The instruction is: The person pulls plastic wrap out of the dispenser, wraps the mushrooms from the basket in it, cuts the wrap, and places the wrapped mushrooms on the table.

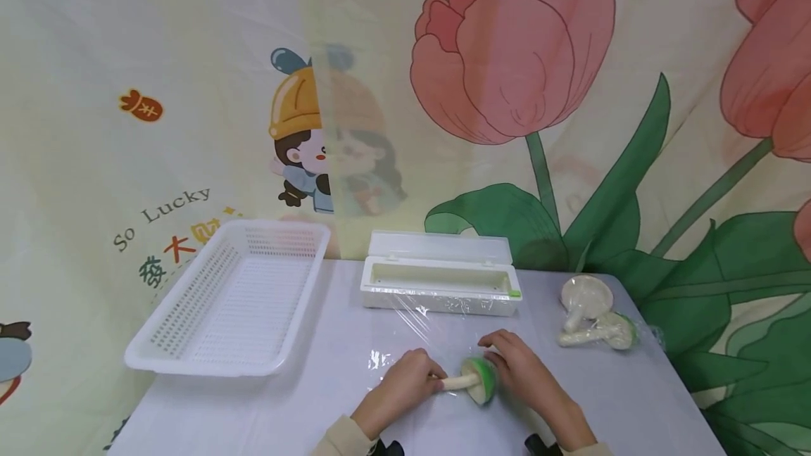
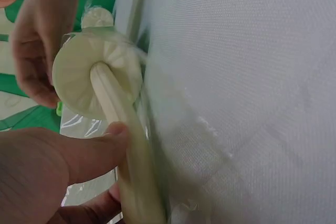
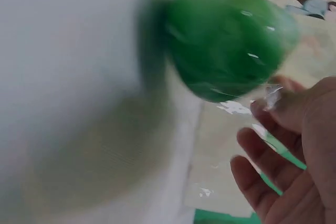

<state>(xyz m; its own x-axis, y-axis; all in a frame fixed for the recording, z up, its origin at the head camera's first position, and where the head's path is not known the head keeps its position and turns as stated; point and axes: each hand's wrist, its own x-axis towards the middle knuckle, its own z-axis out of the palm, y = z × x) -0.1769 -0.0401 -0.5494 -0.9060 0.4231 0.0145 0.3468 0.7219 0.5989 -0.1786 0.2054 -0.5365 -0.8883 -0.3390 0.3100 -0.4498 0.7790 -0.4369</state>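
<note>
A toy mushroom (image 1: 486, 378) with a green cap and a cream stem lies sideways just above the white table, on a sheet of clear cling film (image 1: 380, 359). Thumb and fingers of my left hand (image 1: 408, 380) pinch its stem (image 2: 134, 156). To the right of the green cap (image 3: 226, 40), my right hand (image 1: 522, 368) pinches a crumpled bit of the film between thumb and forefinger, its other fingers loosely bent. The film stretches back toward a white cling film dispenser (image 1: 443, 303), whose lid stands raised. Part of the film is too transparent to trace.
A white perforated basket (image 1: 291, 343) stands at the left of the table. Two film-wrapped mushrooms, one pale (image 1: 586, 298) and one with a green cap (image 1: 617, 331), lie at the right edge. A printed cloth (image 1: 380, 5) hangs close behind the table.
</note>
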